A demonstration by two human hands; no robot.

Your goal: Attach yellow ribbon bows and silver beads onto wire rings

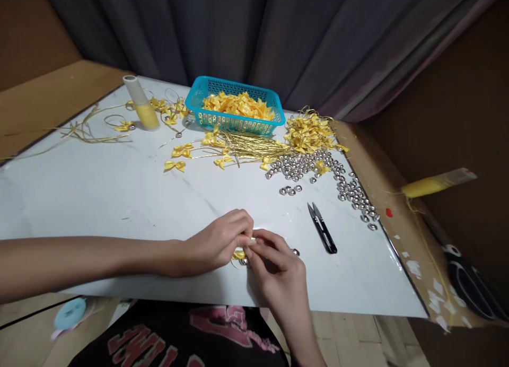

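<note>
Near the front edge of the white table, my left hand (225,238) and my right hand (280,266) meet, fingertips pinched together. A small yellow satin bow (239,255) pokes out beneath the fingertips, a silvery bell-like bead (244,261) right below it. A thin cord loop curves out at the bow's left. My fingers cover the spot where they grip, so the join of bow and cord is hidden. Another silver bead (295,252) lies just beyond my right knuckles. To the right, black-handled thread snips (322,228) rest with blades apart.
Across the back stand a blue basket (201,104) of yellow bows, a thread cone (143,104), gold cords (248,146) and a pile of corded bows (310,132). Silver beads (296,165) spread along the right. Beyond the table edge are another yellow thread cone (433,185) and black-handled scissors (473,282).
</note>
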